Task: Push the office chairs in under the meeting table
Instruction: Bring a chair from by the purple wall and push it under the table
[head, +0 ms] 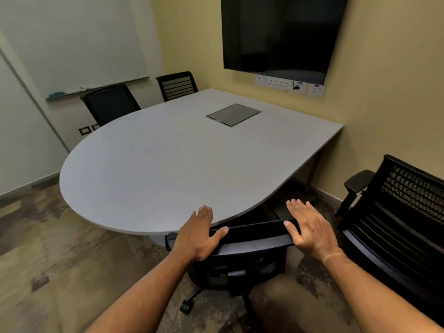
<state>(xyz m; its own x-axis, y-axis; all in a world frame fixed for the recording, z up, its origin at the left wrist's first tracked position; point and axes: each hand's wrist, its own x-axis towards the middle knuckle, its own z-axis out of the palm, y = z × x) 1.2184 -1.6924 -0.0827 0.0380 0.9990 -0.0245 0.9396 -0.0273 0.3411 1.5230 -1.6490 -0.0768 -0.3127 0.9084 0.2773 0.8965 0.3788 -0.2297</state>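
A grey meeting table (168, 164) with a rounded near end fills the middle of the view. Directly in front of me a black office chair (252, 239) has its seat hidden under the table's near edge, its backrest top close to the rim. My left hand (198, 236) lies flat on the left end of the backrest top, fingers spread, thumb along the rail. My right hand (310, 229) rests flat on the right end, fingers apart. A second black mesh chair (398, 212) stands at the right, out from the table.
Two more black chairs, one solid-backed (110, 104) and one slatted (177, 86), stand at the table's far left side. A dark screen (281, 34) hangs on the yellow wall above sockets. A whiteboard (72, 39) covers the left wall. Patterned carpet (60, 260) lies at left.
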